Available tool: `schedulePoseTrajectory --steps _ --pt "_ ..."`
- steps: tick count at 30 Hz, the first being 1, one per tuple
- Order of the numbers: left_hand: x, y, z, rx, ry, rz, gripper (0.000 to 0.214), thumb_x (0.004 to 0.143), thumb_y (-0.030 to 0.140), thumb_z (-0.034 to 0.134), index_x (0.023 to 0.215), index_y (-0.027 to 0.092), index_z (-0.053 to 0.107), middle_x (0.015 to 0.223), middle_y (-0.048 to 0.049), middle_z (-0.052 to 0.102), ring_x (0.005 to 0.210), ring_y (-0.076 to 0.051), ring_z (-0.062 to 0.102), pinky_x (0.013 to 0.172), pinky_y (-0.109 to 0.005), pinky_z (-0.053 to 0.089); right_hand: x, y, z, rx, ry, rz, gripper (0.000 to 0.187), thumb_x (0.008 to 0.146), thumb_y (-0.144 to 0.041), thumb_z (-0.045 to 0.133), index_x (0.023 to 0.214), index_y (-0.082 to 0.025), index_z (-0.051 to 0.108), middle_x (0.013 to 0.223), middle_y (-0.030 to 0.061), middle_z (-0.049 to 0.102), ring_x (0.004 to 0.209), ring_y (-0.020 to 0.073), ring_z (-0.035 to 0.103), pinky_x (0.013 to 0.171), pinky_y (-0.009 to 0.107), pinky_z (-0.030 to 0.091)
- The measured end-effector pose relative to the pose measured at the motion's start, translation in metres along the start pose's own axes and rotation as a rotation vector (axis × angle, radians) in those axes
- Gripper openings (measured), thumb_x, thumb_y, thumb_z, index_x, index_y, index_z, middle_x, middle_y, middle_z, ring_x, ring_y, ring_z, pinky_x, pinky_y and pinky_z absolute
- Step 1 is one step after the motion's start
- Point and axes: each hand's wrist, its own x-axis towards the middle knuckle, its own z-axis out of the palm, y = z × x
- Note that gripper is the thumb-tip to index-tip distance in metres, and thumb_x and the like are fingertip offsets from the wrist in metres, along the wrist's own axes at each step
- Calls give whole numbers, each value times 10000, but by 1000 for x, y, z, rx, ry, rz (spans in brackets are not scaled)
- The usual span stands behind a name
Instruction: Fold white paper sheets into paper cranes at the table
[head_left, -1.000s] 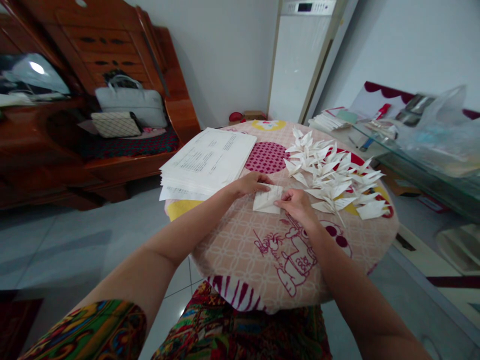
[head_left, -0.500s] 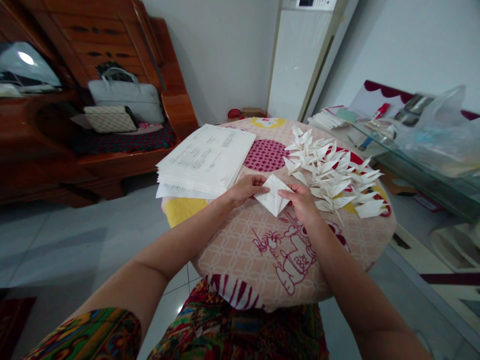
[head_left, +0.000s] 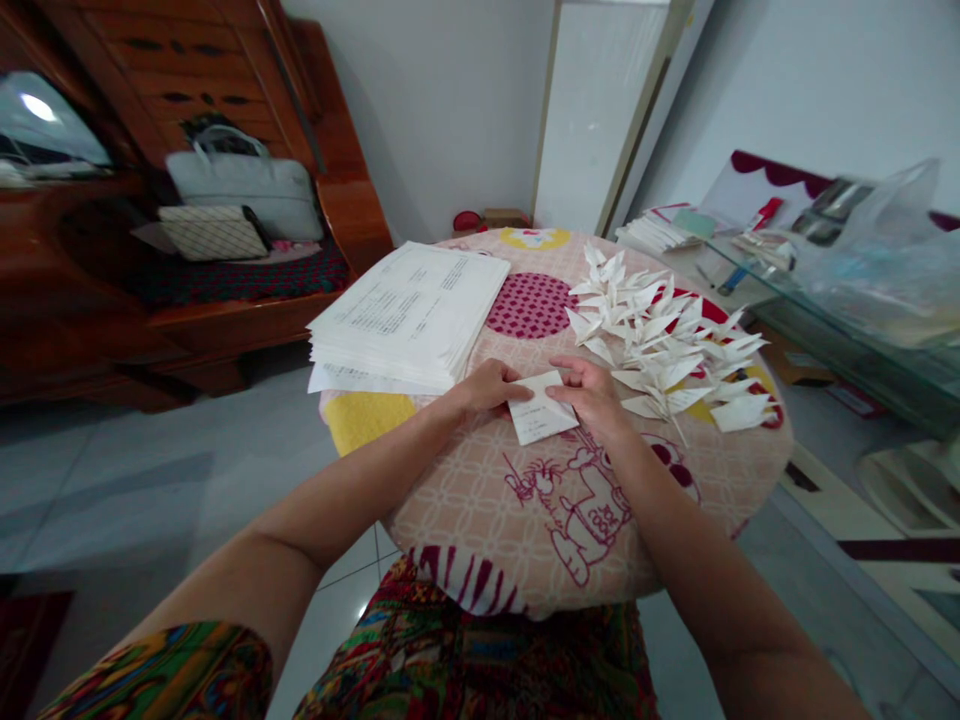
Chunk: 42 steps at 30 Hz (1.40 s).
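A small folded square of white paper with some print on it is held just above the patterned tablecloth. My left hand pinches its left side, thumb on top. On the other side, my right hand grips the upper right edge between thumb and fingers. To the right of my hands lies a cluster of folded white paper cranes. A thick stack of printed paper sheets lies to the left, close to my left hand.
The table is round. A wooden bench with a pale handbag stands at the left. At the right, a glass shelf holds a clear plastic bag and papers.
The folded paper has turned from a diamond to a nearly square-on position, now showing print on its lower part. My right hand's fingers have shifted along its edge.
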Motion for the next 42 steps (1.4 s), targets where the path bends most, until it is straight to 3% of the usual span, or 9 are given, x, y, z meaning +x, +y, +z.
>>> schedulePoseTrajectory --steps 3,7,9,12,18,25,31,38,42 --pt "-4 -2 -2 259 71 97 155 754 263 666 782 111 680 629 -15 627 535 -126 562 523 -249 437 3 1 1 -177 -27 -58 599 621 -182 749 1214 -169 665 647 -31 657 557 147 566 543 273 427" --pt "-6 -6 -3 632 288 493 405 656 138 749 1057 119 687 1024 -96 691 947 -223 639 855 -353 511 8 2 4 -374 -33 -129 617 640 -107 707 1254 -153 663 628 -50 605 578 139 540 584 273 431" --pt "-7 -8 -4 728 246 655 385 698 96 727 1080 126 681 1130 -125 665 1091 -249 603 966 -390 477 9 2 6 -469 -21 -177 596 651 -91 704 1244 -141 672 622 -58 574 574 128 516 606 274 434" --pt "-8 -11 -7 767 31 764 152 855 107 609 972 145 698 1045 -104 685 1028 -211 626 934 -347 490 7 0 8 -645 -1 -258 539 685 -76 699 1219 -142 686 671 -36 590 615 137 525 660 288 457" --pt "-8 -11 -18 732 -158 815 227 952 160 506 971 146 731 992 -106 719 936 -186 664 858 -308 513 -12 -4 12 -1012 -57 -567 381 745 -21 649 1099 -146 714 1048 121 677 1010 261 577 900 383 484" --pt "-11 -8 -37 719 -298 782 390 792 76 610 1153 182 712 1178 -99 698 1035 -194 667 903 -313 515 -22 -7 13 -1137 -78 -686 315 792 -27 565 1027 -155 732 1234 160 627 1103 298 523 977 441 453" --pt "-14 -12 -36 724 -290 804 421 787 181 726 1208 183 702 1207 -121 698 1105 -239 656 959 -368 508 -24 -3 11 -974 -262 -611 329 768 2 513 895 -175 759 852 80 693 835 208 613 775 315 488" --pt "-15 -21 -36 691 -261 861 323 886 260 675 1198 190 713 1212 -135 709 1150 -244 650 988 -402 510 -25 -4 1 -819 -321 -599 312 749 1 532 885 -154 766 873 75 723 788 174 653 727 274 489" --pt "-20 -21 -33 690 -211 884 257 913 239 631 1134 167 741 1159 -160 731 1110 -245 671 957 -409 529 -28 -9 -3 -817 -388 -587 146 830 -113 632 864 -166 764 874 71 713 796 177 648 741 286 495"
